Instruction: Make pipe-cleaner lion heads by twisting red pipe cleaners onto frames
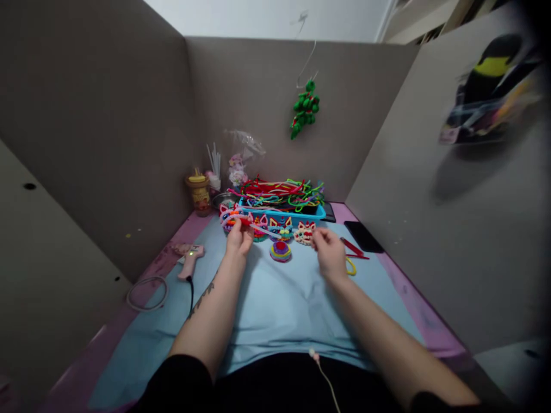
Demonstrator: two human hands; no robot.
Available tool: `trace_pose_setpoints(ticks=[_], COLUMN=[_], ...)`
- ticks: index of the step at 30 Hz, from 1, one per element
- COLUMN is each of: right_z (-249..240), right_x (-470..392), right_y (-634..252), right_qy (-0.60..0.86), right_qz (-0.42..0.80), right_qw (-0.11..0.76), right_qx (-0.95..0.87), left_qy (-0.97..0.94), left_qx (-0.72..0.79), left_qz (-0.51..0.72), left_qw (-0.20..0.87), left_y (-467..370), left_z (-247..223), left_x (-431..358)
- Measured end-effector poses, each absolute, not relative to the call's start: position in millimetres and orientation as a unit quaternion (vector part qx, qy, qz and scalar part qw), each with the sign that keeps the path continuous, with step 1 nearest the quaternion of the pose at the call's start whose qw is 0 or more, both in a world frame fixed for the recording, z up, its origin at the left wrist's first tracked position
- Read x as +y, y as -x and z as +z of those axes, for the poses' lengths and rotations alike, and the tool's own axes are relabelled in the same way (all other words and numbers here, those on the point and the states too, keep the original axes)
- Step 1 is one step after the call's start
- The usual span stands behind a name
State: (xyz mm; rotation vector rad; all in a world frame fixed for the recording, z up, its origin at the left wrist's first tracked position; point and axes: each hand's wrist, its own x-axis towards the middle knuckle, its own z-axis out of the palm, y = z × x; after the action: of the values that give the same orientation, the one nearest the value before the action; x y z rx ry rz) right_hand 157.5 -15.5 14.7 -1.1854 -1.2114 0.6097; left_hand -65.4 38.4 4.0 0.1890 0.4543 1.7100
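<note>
My left hand (241, 236) is closed on a pale, fuzzy pipe cleaner (267, 231), whose tail points right. Something red shows at its fingertips too. At the right, my right hand (329, 251) is pinched beside a cream and red cat-face piece (304, 233); whatever its fingers hold is hidden. A blue cat-face piece (280, 227) and a pink and orange one (259, 227) stand between the hands. Behind my left hand is another cat-face piece (228, 215), partly covered. In front of the row lies a round striped coil (280, 251) of purple, yellow and red.
A blue tray (318, 214) heaped with coloured pipe cleaners (275, 192) stands behind. On the left lies a pink glue gun (190, 261) with its cord. Red-handled tweezers or scissors (353, 248) and a black phone (363, 236) are at right. Grey partitions enclose the desk.
</note>
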Motion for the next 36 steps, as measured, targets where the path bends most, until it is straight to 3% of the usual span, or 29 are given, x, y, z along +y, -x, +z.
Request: trace_pose_setpoints(ticks=[6,10,14,27,36], right_z=[78.6,69.1,57.2,53.1,131.2], right_x=[84.0,146.7,175.3,220.6,214.6], right_y=[-162.0,-158.4,-152.0,-109.5,-139.2], right_qy=[0.545,0.624,0.624,0.583,0.532], right_qz=[0.091,0.043,-0.017,-0.109,-0.172], right_qw=[0.47,0.325,0.236,0.124,0.151], right_qx=[-0.688,-0.71,-0.745,-0.795,-0.815], left_qy=[-0.035,-0.029,-0.017,-0.007,0.021], left_qx=[0.205,0.199,0.223,0.241,0.231], left_qz=[0.691,0.68,0.682,0.652,0.655], left_qw=[0.692,0.705,0.697,0.719,0.719], left_y=[55.6,52.4,46.7,38.6,33.5], left_z=[11.4,15.9,14.2,17.0,18.9], left_x=[26.2,22.1,24.4,20.5,20.2])
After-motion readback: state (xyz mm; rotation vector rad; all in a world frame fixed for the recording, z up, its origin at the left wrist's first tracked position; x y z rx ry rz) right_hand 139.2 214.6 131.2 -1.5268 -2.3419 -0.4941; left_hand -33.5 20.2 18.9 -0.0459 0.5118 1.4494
